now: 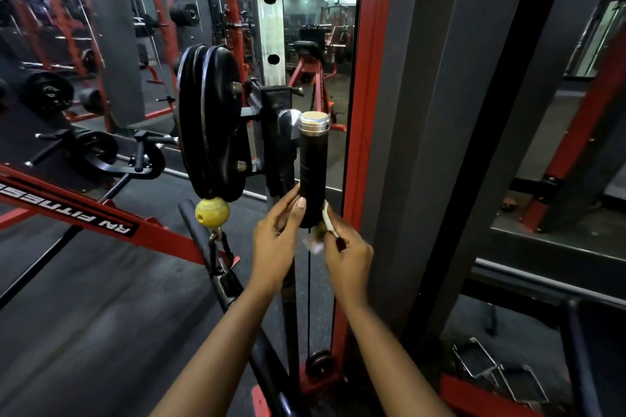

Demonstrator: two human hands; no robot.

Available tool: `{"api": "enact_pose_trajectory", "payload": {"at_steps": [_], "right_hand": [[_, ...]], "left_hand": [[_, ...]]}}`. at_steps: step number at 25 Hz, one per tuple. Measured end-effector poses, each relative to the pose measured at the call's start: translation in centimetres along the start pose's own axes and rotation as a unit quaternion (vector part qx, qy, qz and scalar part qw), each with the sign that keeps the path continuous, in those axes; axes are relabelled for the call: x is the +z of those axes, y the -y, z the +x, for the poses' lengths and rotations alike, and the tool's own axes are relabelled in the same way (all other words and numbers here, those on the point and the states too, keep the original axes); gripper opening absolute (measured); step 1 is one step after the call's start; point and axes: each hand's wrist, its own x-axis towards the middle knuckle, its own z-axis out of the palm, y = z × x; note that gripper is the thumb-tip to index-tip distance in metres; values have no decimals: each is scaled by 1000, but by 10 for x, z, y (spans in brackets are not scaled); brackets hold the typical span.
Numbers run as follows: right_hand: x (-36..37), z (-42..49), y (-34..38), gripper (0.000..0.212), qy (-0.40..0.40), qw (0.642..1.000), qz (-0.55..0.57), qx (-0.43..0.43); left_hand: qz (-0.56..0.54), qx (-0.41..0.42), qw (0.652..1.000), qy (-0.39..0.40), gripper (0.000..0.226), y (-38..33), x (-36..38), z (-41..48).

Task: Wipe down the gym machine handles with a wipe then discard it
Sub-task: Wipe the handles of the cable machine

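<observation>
A black cylindrical handle with a silver end cap points up at the centre of the view, fixed to the cable machine. My left hand holds its lower end, thumb pressed on the black grip. My right hand pinches a small white wipe against the bottom right of the handle. The wipe is crumpled and partly hidden behind the handle and my fingers.
A black pulley wheel with a yellow ball stopper hangs left of the handle. A red upright and a grey column stand right. A metal cable attachment lies on the floor at lower right. Mirrors and racks fill the background.
</observation>
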Motion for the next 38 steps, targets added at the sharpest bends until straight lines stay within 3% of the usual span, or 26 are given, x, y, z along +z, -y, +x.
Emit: {"api": "enact_pose_trajectory", "payload": {"at_steps": [2, 8, 13, 17, 21, 25, 27, 31, 38], "right_hand": [[-7, 15, 8, 44, -17, 1000, 12, 11], [-8, 20, 33, 39, -17, 997, 23, -74], [-4, 8, 6, 32, -6, 999, -28, -35], [-11, 0, -2, 29, 52, 994, -48, 82], [-25, -31, 1, 30, 46, 983, -48, 168], [-17, -59, 8, 15, 72, 965, -15, 251], [-7, -61, 12, 10, 96, 960, -16, 263], [9, -48, 17, 19, 160, 927, 116, 319], [15, -36, 16, 20, 164, 937, 89, 295]], "left_hand": [[17, 1, 1000, 4, 38, -1, -2, 0], [17, -8, 1000, 2, 30, 3, -3, -1], [12, -8, 1000, 7, 31, 2, -2, -1], [56, -6, 998, 39, 40, -1, -15, -16], [90, -44, 993, -65, 30, 17, -54, -76], [109, -147, 965, -189, 27, 56, -84, -127], [91, -239, 943, -214, 38, 72, -89, -128], [-66, -389, 898, -196, 59, 72, -78, -109], [-199, -375, 882, -204, 47, 72, -77, -84]]}}
